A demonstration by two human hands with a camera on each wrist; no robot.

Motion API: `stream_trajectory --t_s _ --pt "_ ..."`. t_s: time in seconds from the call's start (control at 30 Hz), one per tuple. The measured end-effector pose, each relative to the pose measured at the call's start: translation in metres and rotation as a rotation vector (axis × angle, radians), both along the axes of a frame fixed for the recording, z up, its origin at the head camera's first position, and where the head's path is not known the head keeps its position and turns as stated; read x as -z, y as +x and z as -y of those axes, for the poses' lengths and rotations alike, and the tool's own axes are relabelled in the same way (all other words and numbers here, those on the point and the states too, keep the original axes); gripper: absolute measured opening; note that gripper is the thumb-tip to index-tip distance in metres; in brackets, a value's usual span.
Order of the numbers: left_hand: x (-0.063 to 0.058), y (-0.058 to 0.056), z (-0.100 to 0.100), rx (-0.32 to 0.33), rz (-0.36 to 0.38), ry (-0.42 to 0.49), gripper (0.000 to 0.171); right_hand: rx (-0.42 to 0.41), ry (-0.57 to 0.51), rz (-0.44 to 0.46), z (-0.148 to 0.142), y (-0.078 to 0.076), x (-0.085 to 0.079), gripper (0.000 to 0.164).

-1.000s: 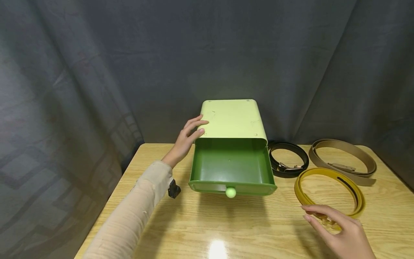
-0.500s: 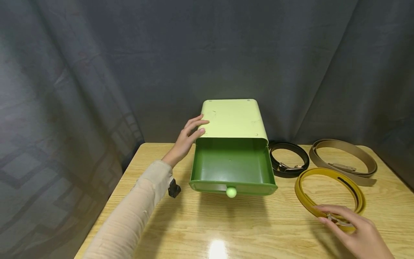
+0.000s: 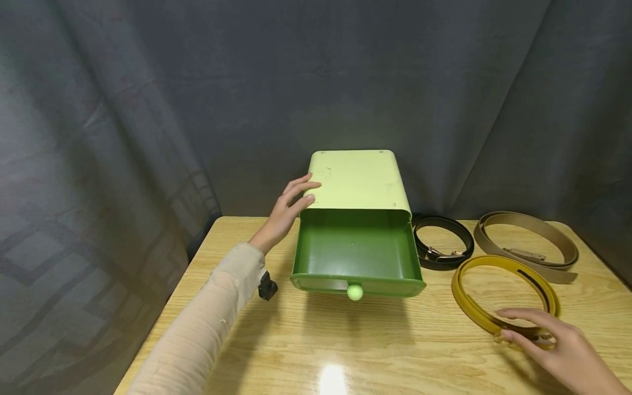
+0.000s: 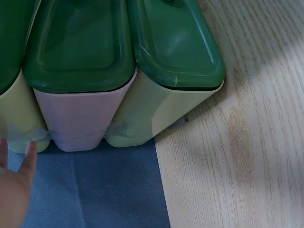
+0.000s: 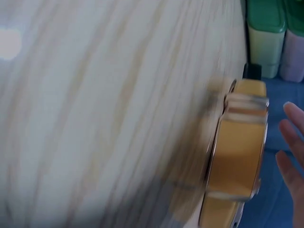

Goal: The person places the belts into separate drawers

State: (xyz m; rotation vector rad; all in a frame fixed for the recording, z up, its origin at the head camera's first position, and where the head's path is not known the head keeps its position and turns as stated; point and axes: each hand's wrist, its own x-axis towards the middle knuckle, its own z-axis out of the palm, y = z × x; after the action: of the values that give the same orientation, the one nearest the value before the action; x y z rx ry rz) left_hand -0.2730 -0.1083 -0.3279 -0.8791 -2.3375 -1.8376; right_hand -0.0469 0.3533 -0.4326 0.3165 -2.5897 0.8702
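Yellow belt's coiled ahead-left of the right hand [image 3: 553,341], way nearer, fingers parted; left hand [image 3: 285,213] rests loose-fingered on the mini drawer cabinet [image 3: 359,178].

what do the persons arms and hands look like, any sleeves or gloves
The left sleeve is long, beige and wrinkled, ending in a wide matching cuff. A small black block shows beside it; whether it is attached is unclear. The left grip and right grip are bare human hands, no gloves visible. No sleeve shows on the right.
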Motion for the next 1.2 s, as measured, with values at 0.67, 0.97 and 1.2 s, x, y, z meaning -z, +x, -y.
stream_trajectory --t_s 0.67,0.97,1.2 --pt "0.001 0.001 -0.002 -0.002 -0.009 0.01 0.038 -0.083 0.017 0.225 -0.026 -0.01 0.017 0.049" --pt "0.001 0.001 -0.006 0.001 -0.021 0.008 0.037 -0.189 0.007 0.288 -0.036 -0.014 0.028 0.053" --pt "0.002 0.001 -0.005 -0.011 -0.027 -0.01 0.037 -0.22 0.002 0.322 -0.04 -0.018 0.031 0.056"
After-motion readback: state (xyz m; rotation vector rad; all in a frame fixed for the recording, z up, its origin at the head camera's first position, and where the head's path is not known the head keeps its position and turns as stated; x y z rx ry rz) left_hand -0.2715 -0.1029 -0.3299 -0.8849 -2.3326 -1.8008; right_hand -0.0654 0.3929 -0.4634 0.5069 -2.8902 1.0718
